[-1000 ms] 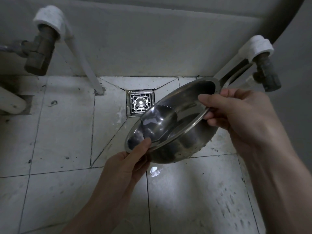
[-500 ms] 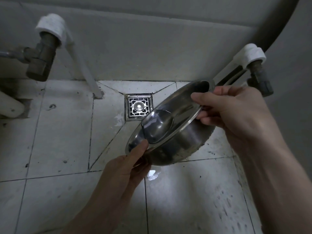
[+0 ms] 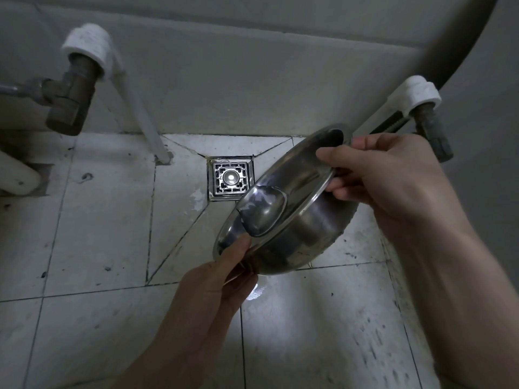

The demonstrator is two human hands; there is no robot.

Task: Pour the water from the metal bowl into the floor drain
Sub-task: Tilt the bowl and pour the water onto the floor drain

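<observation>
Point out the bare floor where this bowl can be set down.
Bare tile lies left of the floor drain, between the slanted white pipe and the near grout line. More lies this side of the metal bowl, which the left hand and right hand hold. Crowded: both wall corners, around the left valve and right valve.

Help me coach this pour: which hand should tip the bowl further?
Right, likely: the right hand grips the raised rim of the metal bowl, opposite the floor drain; the left hand pinches the low rim.
</observation>
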